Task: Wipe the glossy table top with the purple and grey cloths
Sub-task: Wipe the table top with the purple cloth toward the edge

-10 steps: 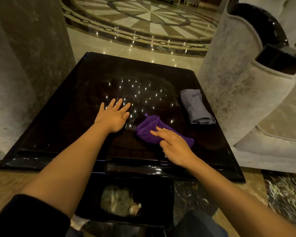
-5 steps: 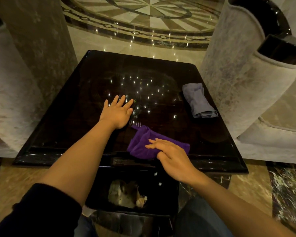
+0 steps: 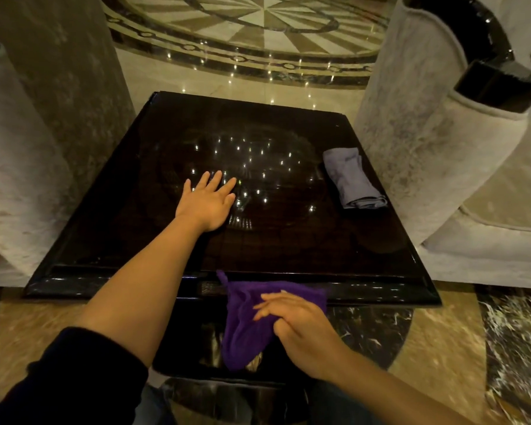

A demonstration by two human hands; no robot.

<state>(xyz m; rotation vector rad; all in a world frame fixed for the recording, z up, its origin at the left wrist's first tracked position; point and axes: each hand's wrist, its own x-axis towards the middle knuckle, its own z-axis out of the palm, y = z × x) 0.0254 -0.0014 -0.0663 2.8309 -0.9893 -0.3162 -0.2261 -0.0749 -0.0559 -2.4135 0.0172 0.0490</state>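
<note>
The square black glossy table top (image 3: 141, 191) fills the middle of the head view and mirrors small ceiling lights. My left hand (image 3: 207, 202) lies flat on it near the centre, fingers spread, holding nothing. My right hand (image 3: 301, 323) is off the near edge and grips the purple cloth (image 3: 246, 329), which hangs down past the table's front rim. The grey cloth (image 3: 351, 179) lies folded and untouched near the right edge of the table.
Pale velvet armchairs flank the table: one on the left (image 3: 28, 142), one with black trim on the right (image 3: 442, 133). A dark lower shelf (image 3: 193, 345) sits beneath the front rim. Polished marble floor (image 3: 258, 32) with an inlaid pattern lies beyond.
My right hand has dragged the purple cloth toward me, from the table's middle over the near edge, where it now hangs. My left hand has stayed flat in place.
</note>
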